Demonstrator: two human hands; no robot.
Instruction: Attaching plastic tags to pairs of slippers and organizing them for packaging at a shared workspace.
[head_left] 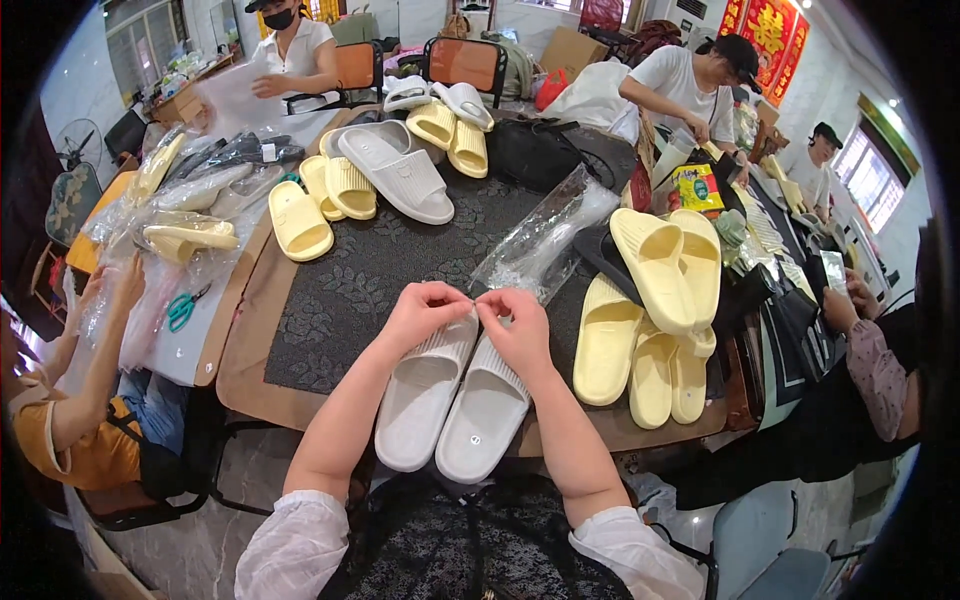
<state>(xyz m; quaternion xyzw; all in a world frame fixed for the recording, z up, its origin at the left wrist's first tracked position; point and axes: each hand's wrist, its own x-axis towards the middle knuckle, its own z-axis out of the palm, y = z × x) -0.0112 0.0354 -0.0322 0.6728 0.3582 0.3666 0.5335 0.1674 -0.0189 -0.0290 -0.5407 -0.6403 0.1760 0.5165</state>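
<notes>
Grey slippers [413,412] sit side by side at the near edge of the bench [250,378], toes toward its middle. The left hand [425,314] and right hand [518,328] meet over the toe ends, fingers [447,291] bent and tips nearly together; whether they pinch something thin, I can't tell from here. Yellow slippers [606,352] lie piled to the right, a clear plastic bag [545,236] just beyond the hands.

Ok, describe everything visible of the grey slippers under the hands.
The grey slippers look rubbery, with ribbed straps; the right one has a round heel mark. They lie side by side, soles down, heels toward the camera, on the table, at its near edge. The left hand and right hand partly hide the toes.
</notes>
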